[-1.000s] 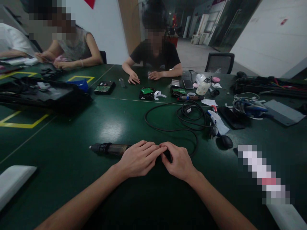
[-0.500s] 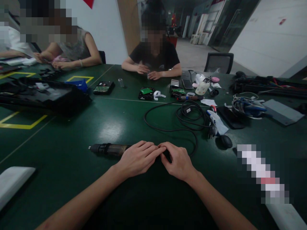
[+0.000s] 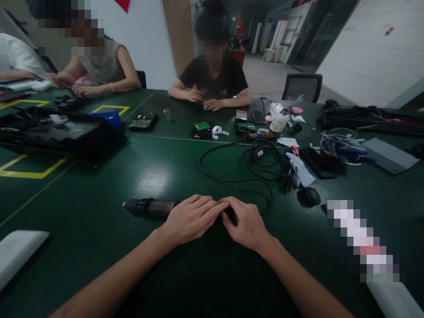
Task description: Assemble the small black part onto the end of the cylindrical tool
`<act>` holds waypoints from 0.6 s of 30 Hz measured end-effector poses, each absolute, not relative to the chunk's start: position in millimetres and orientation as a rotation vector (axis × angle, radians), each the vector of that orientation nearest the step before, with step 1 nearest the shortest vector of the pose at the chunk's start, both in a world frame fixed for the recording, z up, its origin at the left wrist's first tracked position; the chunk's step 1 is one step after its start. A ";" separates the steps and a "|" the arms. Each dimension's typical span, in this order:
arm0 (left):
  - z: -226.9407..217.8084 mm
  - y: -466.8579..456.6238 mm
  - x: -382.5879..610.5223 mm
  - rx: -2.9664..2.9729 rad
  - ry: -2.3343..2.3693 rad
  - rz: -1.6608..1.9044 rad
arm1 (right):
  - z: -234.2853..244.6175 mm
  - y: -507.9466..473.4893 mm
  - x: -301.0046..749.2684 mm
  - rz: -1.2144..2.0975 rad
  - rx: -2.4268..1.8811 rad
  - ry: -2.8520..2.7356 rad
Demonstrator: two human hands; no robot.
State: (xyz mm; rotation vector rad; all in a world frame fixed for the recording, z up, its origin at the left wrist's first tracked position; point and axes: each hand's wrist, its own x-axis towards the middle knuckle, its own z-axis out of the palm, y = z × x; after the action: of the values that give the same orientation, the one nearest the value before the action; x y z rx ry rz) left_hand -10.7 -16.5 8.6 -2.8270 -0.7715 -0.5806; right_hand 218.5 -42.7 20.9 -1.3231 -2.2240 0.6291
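A dark electric screwdriver point(image 3: 155, 206) lies on its side on the green table, its bit pointing left. My left hand point(image 3: 194, 218) is laid over its rear part, with the fingers wrapped across it. At the tail end, my right hand point(image 3: 245, 223) is closed in a curl, its fingertips meeting those of my left hand. A dark piece shows between its thumb and fingers, seemingly the cord end; the joint itself is hidden. The black cord point(image 3: 271, 194) passes behind the right hand and runs to a coil farther back.
A computer mouse point(image 3: 311, 195) and a black phone-like slab point(image 3: 319, 163) lie to the right. Circuit-board units point(image 3: 202, 128) and a bottle point(image 3: 280, 120) stand farther back. A large black casing point(image 3: 66, 132) occupies the left. Co-workers sit across the table, one in a black shirt point(image 3: 215, 75).
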 end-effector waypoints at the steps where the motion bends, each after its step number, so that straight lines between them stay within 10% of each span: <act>1: 8.6 -16.4 -10.5 -2.831 -0.768 -0.586 | 20.8 -42.8 218.5 0.628 -1.323 -2.223; 18: 9.8 -17.2 -10.6 -2.829 -0.787 -0.562 | 22.4 -43.6 218.0 0.630 -1.322 -2.215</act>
State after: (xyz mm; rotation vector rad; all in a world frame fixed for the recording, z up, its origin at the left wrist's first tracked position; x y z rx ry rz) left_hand -10.6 -17.2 9.8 -2.8286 -0.7870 -0.5623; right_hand 218.0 -43.6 22.4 -1.3221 -2.2153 0.6300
